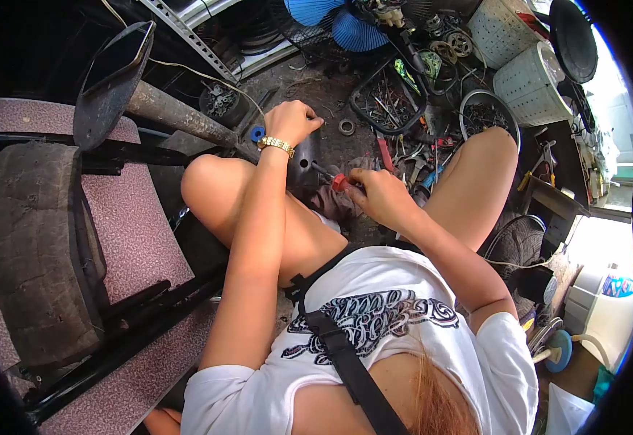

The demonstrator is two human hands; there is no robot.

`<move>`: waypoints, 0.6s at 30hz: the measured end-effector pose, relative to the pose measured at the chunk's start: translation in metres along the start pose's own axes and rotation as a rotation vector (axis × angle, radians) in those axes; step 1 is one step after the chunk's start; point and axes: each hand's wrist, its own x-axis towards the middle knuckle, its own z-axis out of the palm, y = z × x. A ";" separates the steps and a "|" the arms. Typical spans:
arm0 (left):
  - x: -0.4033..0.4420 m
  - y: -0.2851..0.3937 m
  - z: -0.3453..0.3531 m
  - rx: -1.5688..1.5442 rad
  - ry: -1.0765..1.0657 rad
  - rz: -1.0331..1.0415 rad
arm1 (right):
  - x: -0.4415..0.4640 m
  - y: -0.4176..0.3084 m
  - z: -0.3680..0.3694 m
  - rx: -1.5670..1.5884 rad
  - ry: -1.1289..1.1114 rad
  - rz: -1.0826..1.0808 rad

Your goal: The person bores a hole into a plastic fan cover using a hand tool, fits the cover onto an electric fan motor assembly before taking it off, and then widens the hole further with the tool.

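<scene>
While the two hands work low between the knees, many things lie around them. At the far left, a worn dark pad (37, 254) stands before a pink speckled panel (131, 225). Above it, a phone (117, 56) lies on a metal plate, and I can read no writing on it. A rusty post (175, 112) goes from this plate toward the middle. Next comes a small blue roll (257, 134), just beside the left hand (291, 119). This hand wears a gold watch or bracelet (276, 147) and is at the far end of a dark metal part (302, 154); whether its fingers are gripping it, I cannot tell. The part has a round hole and is between the knees. Below, the white shirt (389, 264) carries black ornate letters, too decorated for me to read surely. Against the part, near its hole, points the shaft of a red-handled screwdriver (340, 181); the fingers of the right hand (385, 194) are clamped around the handle. Beyond are a metal ring (347, 127) and a black tray (385, 131) of small parts. Farther right stands a white container (584, 301) with a blue label (619, 285), whose words are too small.
</scene>
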 end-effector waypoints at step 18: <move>-0.002 0.004 0.000 -0.005 0.024 0.015 | 0.006 -0.010 -0.003 -0.026 -0.008 -0.066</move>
